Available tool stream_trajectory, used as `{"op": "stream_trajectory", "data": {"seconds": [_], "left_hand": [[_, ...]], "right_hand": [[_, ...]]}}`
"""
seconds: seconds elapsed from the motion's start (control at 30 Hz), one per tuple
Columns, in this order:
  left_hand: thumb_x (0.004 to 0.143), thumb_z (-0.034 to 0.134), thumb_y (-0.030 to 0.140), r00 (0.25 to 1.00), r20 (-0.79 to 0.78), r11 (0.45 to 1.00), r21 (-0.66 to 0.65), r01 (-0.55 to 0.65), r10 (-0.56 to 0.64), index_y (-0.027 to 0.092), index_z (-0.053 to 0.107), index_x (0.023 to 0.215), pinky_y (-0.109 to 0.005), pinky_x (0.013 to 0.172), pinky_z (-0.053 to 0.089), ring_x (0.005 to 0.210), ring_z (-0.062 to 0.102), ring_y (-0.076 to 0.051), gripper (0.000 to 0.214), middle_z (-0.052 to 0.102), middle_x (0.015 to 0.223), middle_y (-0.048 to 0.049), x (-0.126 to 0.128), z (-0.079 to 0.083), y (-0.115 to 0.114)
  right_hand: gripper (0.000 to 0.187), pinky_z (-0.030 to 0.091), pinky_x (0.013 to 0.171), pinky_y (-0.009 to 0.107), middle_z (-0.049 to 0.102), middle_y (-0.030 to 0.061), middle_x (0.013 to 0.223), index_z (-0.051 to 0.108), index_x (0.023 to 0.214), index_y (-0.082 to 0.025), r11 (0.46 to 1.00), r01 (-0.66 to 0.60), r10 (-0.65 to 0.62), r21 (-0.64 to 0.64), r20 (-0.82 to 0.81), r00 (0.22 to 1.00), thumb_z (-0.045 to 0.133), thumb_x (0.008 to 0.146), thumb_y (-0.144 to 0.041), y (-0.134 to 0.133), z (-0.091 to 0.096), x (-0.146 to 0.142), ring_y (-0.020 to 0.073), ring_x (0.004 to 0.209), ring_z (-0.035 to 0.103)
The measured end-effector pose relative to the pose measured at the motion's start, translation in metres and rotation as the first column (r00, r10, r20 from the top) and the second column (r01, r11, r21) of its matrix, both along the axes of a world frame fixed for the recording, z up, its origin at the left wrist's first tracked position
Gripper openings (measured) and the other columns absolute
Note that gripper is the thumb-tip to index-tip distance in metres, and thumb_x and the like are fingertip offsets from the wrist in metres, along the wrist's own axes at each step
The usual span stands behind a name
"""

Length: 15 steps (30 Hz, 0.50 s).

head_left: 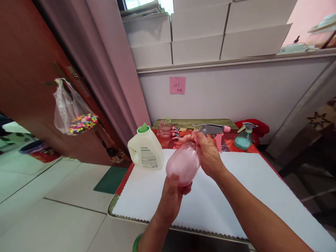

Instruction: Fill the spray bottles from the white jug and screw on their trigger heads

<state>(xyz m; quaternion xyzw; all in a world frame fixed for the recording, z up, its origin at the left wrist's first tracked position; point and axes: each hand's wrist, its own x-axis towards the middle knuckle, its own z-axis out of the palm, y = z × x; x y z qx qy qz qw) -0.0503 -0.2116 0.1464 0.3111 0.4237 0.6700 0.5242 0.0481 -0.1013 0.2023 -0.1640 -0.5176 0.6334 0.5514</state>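
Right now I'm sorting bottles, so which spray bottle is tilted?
The pink spray bottle, held between left hand and right hand; the teal spray bottle stands upright, back right.

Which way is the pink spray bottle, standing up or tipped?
Tipped: the pink spray bottle slants between the left grip at its lower end and the right grip near its sprayer head.

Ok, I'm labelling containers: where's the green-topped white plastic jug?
In the head view, the jug stands left of centre at the far left corner of the white scalloped mat, left of the pink translucent spray bottle.
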Motion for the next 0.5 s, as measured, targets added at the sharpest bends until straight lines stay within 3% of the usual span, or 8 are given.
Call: {"op": "stream_trajectory", "data": {"seconds": [0.1,0.17,0.23,0.3,0.33,0.4,0.47,0.5], "left_hand": [[0.066,0.087,0.046,0.866,-0.396,0.943,0.254,-0.217,0.306,0.025,0.041,0.136,-0.033,0.073,0.055,0.098,0.064,-0.023,0.086,0.059,0.125,-0.0126,0.001,-0.018,0.006],[0.063,0.091,0.034,0.586,-0.566,0.809,0.489,-0.328,0.580,0.025,0.038,0.140,-0.042,0.087,0.056,0.116,0.061,-0.030,0.094,0.054,0.134,-0.0154,-0.001,-0.028,0.014],[0.066,0.089,0.024,0.272,-0.567,0.629,0.709,-0.320,0.777,0.026,0.037,0.142,-0.051,0.097,0.053,0.124,0.058,-0.033,0.092,0.054,0.134,-0.0161,-0.003,-0.035,0.021],[0.066,0.090,0.022,0.176,-0.528,0.557,0.789,-0.259,0.830,0.028,0.034,0.146,-0.056,0.103,0.048,0.131,0.054,-0.035,0.097,0.051,0.139,-0.0166,-0.003,-0.035,0.024],[0.065,0.091,0.027,0.260,-0.540,0.596,0.762,-0.252,0.800,0.030,0.031,0.149,-0.057,0.106,0.046,0.134,0.051,-0.036,0.104,0.048,0.144,-0.0172,-0.003,-0.033,0.022],[0.068,0.087,0.047,0.631,-0.490,0.765,0.580,-0.279,0.602,0.030,0.026,0.152,-0.053,0.104,0.049,0.135,0.051,-0.036,0.106,0.046,0.149,-0.0175,-0.002,-0.023,0.017],[0.078,0.066,0.072,0.961,-0.191,0.956,0.250,-0.152,0.203,0.025,0.034,0.150,-0.044,0.087,0.058,0.122,0.061,-0.034,0.091,0.053,0.144,-0.0191,-0.004,-0.008,0.012],[0.080,0.052,0.081,1.000,0.006,0.996,0.088,0.021,-0.022,0.020,0.043,0.145,-0.039,0.072,0.059,0.106,0.068,-0.032,0.089,0.059,0.135,-0.0212,-0.005,-0.001,0.009]], "right_hand": [[0.035,0.052,0.085,0.037,0.074,0.0022,0.093,0.065,0.088,-0.025,0.996,0.018,-0.013,-0.084,0.051,0.999,0.061,0.090,-0.060,-0.004,0.001,-0.002,0.0230,0.095,0.069],[0.036,0.052,0.084,0.037,0.074,0.0026,0.094,0.065,0.088,-0.024,0.992,0.045,-0.040,-0.116,0.044,0.998,0.061,0.090,-0.060,-0.009,0.003,-0.005,0.0227,0.095,0.069],[0.037,0.053,0.084,0.037,0.074,0.0021,0.090,0.063,0.086,-0.024,0.987,0.083,-0.085,-0.140,-0.010,0.996,0.061,0.090,-0.061,-0.013,0.004,-0.009,0.0219,0.093,0.069],[0.037,0.053,0.085,0.036,0.072,0.0007,0.083,0.060,0.083,-0.025,0.984,0.099,-0.113,-0.149,-0.086,0.990,0.061,0.089,-0.061,-0.015,0.004,-0.012,0.0212,0.091,0.069],[0.036,0.053,0.084,0.036,0.072,0.0002,0.081,0.059,0.082,-0.025,0.985,0.097,-0.113,-0.142,-0.113,0.987,0.062,0.089,-0.060,-0.015,0.004,-0.013,0.0210,0.090,0.070],[0.035,0.053,0.084,0.036,0.071,0.0000,0.080,0.058,0.081,-0.025,0.992,0.076,-0.088,-0.099,-0.127,0.988,0.062,0.089,-0.058,-0.012,0.003,-0.012,0.0209,0.091,0.070],[0.035,0.054,0.084,0.036,0.072,0.0006,0.081,0.059,0.082,-0.024,0.998,0.034,-0.039,-0.046,-0.112,0.993,0.061,0.090,-0.058,-0.009,0.001,-0.009,0.0212,0.091,0.070],[0.036,0.054,0.084,0.036,0.072,0.0010,0.081,0.059,0.082,-0.024,1.000,0.004,-0.006,-0.025,-0.105,0.994,0.061,0.090,-0.059,-0.007,0.000,-0.007,0.0215,0.092,0.070]]}}
